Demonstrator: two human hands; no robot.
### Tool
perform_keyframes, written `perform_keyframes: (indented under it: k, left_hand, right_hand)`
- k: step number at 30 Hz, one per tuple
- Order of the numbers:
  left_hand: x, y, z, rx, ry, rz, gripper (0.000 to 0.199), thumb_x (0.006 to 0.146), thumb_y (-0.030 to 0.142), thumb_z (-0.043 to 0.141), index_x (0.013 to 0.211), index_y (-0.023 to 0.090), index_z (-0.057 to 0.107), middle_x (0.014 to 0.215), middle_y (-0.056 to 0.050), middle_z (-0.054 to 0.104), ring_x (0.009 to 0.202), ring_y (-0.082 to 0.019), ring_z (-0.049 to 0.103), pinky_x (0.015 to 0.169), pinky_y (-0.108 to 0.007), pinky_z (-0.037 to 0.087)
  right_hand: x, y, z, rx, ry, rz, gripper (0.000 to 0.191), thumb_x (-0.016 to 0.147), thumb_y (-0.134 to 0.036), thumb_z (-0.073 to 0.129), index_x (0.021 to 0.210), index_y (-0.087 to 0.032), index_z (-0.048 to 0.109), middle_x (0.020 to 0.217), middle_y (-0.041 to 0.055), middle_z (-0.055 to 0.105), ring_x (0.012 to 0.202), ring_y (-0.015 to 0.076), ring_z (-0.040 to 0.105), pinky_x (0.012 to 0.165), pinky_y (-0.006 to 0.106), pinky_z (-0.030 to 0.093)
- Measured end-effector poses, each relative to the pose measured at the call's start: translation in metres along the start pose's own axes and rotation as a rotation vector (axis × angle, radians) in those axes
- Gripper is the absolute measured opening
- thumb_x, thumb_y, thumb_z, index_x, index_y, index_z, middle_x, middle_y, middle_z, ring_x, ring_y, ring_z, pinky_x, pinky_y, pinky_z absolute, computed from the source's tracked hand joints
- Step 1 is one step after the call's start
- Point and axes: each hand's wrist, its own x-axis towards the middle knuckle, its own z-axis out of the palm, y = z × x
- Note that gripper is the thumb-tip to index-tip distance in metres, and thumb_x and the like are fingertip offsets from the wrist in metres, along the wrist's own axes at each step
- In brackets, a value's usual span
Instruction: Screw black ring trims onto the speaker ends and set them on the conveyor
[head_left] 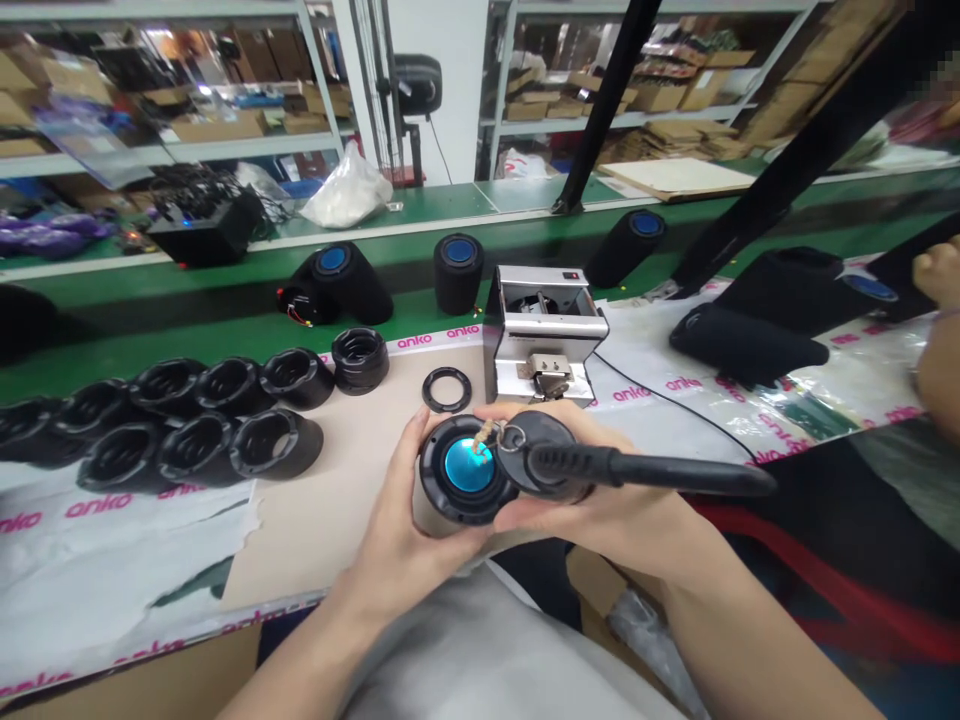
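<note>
A cylindrical speaker with a shiny blue cone and a black rim stands near the table's front edge. My left hand is wrapped round its left side. Over the speaker's right side, my right hand is closed round a black electric screwdriver, seen from its cable end. A metal ring and a short cord hang at its top, and a thick black cable sleeve runs off to the right. The screwdriver's tip is hidden. Just beyond the speaker lies a flat black ring.
Several black ring-shaped housings stand in rows at the left. A silver screw feeder sits beyond my hands. Dark speakers line the green bench behind. Black posts slant at the right, where another person's arm shows.
</note>
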Motion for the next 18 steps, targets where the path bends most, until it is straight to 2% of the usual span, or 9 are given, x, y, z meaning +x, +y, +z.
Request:
perform_keyframes:
  k: [4, 8, 10, 12, 15, 16, 18]
  left_hand:
    - [0.000, -0.001, -0.005, 0.066, -0.015, -0.049, 0.115, 0.078, 0.035, 0.097, 0.171, 0.040, 0.028, 0.171, -0.012, 0.049, 0.160, -0.041, 0.048, 0.132, -0.064, 0.039]
    - [0.010, 0.002, -0.012, -0.034, -0.090, 0.010, 0.131, 0.071, 0.044, 0.103, 0.173, 0.039, 0.022, 0.169, -0.014, 0.050, 0.156, -0.042, 0.052, 0.131, -0.062, 0.042]
    - [0.019, 0.005, -0.013, -0.089, -0.115, 0.068, 0.128, 0.065, 0.049, 0.105, 0.170, 0.038, 0.033, 0.165, -0.013, 0.055, 0.153, -0.042, 0.056, 0.129, -0.060, 0.046]
    - [0.027, 0.009, -0.012, -0.101, -0.126, 0.091, 0.112, 0.065, 0.048, 0.105, 0.161, 0.036, 0.048, 0.158, -0.011, 0.062, 0.147, -0.041, 0.062, 0.125, -0.057, 0.051]
    - [0.034, 0.014, -0.008, -0.075, -0.118, 0.082, 0.093, 0.070, 0.040, 0.103, 0.149, 0.031, 0.057, 0.150, -0.012, 0.068, 0.139, -0.039, 0.069, 0.118, -0.052, 0.057]
    - [0.035, 0.015, -0.007, -0.060, -0.105, 0.083, 0.091, 0.070, 0.038, 0.103, 0.148, 0.029, 0.056, 0.150, -0.012, 0.068, 0.138, -0.038, 0.069, 0.116, -0.051, 0.058]
    - [0.035, 0.017, -0.006, -0.021, -0.086, 0.091, 0.089, 0.071, 0.033, 0.100, 0.147, 0.028, 0.055, 0.149, -0.013, 0.068, 0.137, -0.038, 0.069, 0.114, -0.048, 0.059]
  right_hand:
    - [0.003, -0.008, -0.005, -0.124, -0.041, 0.024, 0.060, 0.088, -0.042, 0.094, 0.141, -0.037, 0.065, 0.140, -0.0015, 0.070, 0.121, 0.0224, 0.071, 0.098, 0.031, 0.061]
    - [0.008, -0.020, -0.009, -0.244, -0.117, 0.065, 0.054, 0.091, -0.034, 0.091, 0.138, -0.038, 0.067, 0.126, -0.0048, 0.073, 0.114, 0.0196, 0.072, 0.096, 0.029, 0.059]
    - [0.009, -0.020, -0.010, -0.267, -0.114, 0.085, 0.052, 0.089, -0.034, 0.091, 0.135, -0.039, 0.069, 0.125, -0.0048, 0.073, 0.115, 0.0211, 0.072, 0.096, 0.031, 0.060]
    - [0.009, -0.015, -0.010, -0.276, -0.078, 0.117, 0.053, 0.087, -0.037, 0.092, 0.135, -0.039, 0.070, 0.125, -0.0040, 0.074, 0.115, 0.0240, 0.073, 0.095, 0.034, 0.060]
    - [0.005, -0.010, -0.015, -0.235, 0.080, 0.169, 0.051, 0.079, -0.041, 0.097, 0.125, -0.033, 0.075, 0.104, -0.0008, 0.077, 0.103, 0.0274, 0.075, 0.088, 0.037, 0.061]
    - [0.004, -0.011, -0.017, -0.185, 0.174, 0.159, 0.048, 0.078, -0.041, 0.098, 0.119, -0.030, 0.075, 0.095, -0.0002, 0.076, 0.093, 0.0266, 0.075, 0.082, 0.036, 0.061]
    - [0.005, -0.017, -0.024, -0.019, 0.441, 0.035, 0.041, 0.080, -0.039, 0.096, 0.109, -0.025, 0.071, 0.088, 0.0012, 0.075, 0.072, 0.0217, 0.069, 0.068, 0.034, 0.057]
